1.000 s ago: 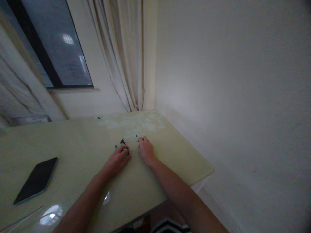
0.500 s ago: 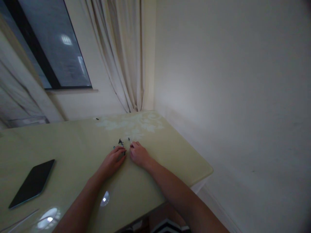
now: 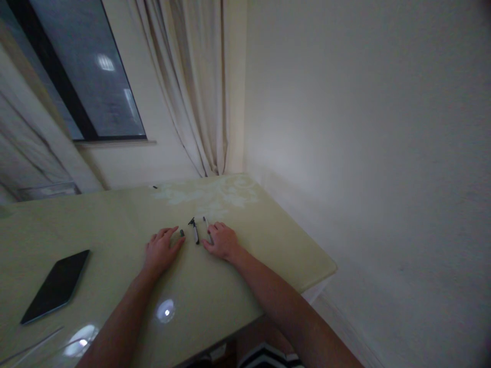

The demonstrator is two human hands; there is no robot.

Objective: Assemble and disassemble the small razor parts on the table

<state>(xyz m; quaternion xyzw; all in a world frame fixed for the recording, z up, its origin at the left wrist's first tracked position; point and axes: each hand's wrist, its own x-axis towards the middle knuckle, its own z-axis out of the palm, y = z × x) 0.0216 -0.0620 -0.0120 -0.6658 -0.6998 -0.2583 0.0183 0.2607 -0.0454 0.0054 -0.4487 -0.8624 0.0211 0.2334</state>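
Note:
A slim razor-like item (image 3: 195,233) with a dark head lies on the pale green table (image 3: 230,306), between my two hands. My left hand (image 3: 161,249) is open, thumb and fingers apart, beside a small dark piece (image 3: 181,233) on the table. It is too small to tell whether the fingertips touch that piece. On the other side, my right hand (image 3: 220,240) rests over a thin light stick with a dark tip (image 3: 206,222). Its thumb is apart from the fingers, and the lower part of the stick runs along the inner side of the hand.
A dark flat tablet (image 3: 56,286) lies at the left. Near the back edge is a tiny black item (image 3: 155,187). A thin cable-like line (image 3: 34,347) shows at the lower left. Curtains (image 3: 192,87) and a wall stand behind.
My left hand has moved left off the razor-like item and opened, so that item and the small dark piece show more fully. The thumb of my right hand has spread away from its fingers.

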